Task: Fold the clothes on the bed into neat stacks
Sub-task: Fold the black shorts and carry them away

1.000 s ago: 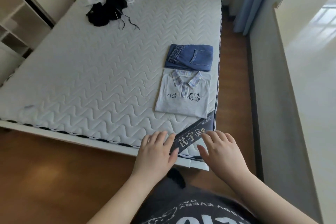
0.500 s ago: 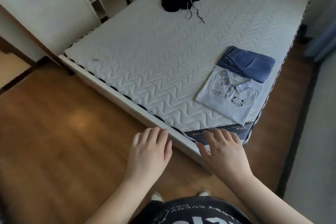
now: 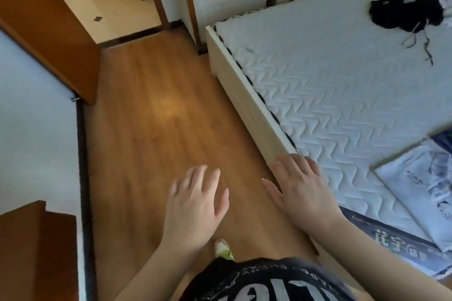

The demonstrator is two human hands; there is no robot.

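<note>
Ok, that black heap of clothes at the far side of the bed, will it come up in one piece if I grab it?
Probably not. The black heap lies crumpled and lumpy on the mattress, so it looks soft and floppy and would likely sag from a grip. Its loose strings trail out and may dangle or snag. White cloth beside it might drag along.

On the dark label (image 3: 391,239) at the mattress corner you can read large pale Chinese characters, "花宇", with smaller ones beside them too blurred to make out. The folded white shirt (image 3: 415,183) carries a small dark line of print, illegible. Your own black top (image 3: 269,283) shows large pale letters, cut off and unreadable.
</note>
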